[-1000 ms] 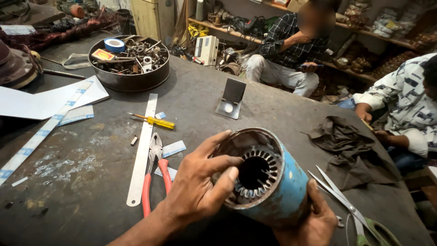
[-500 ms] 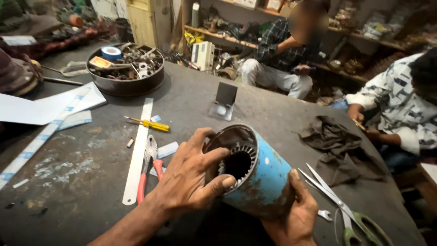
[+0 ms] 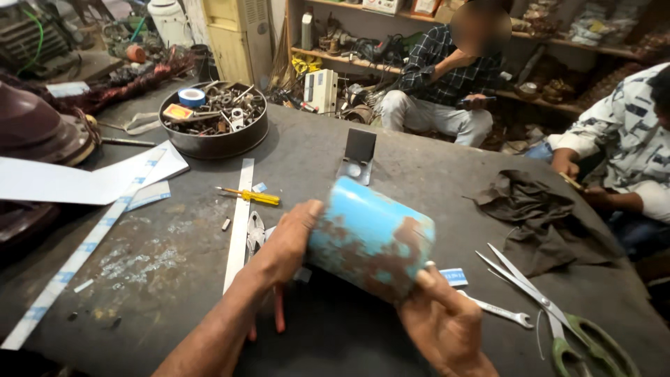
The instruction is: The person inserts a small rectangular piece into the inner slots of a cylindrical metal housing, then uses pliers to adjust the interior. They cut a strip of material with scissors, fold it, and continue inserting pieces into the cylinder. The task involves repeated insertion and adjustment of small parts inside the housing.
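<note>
A rusty blue metal cylinder (image 3: pixel 371 237) is held up just above the dark grey table (image 3: pixel 391 174), lying on its side. The left hand (image 3: pixel 287 241) grips its left end, and the right hand (image 3: pixel 441 318) grips its lower right end. Red-handled pliers (image 3: pixel 269 279) and a long steel ruler (image 3: pixel 239 220) lie under the left arm. Green-handled scissors (image 3: pixel 558 318) and a small silver spanner (image 3: pixel 497 311) lie to the right.

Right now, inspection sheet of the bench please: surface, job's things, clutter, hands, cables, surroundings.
Surface: dark worktable, dusty, scuffed.
Job's things: blue rusty cylinder, held tilted above the table.
Clutter: yellow screwdriver, steel ruler, red pliers, spanner, green scissors, dark rag, tray of parts, paper sheets.
Hands: left hand and right hand grip the cylinder's ends.
Cables: nothing seen on the table.
Surroundings: two seated people, cluttered shelves.
</note>
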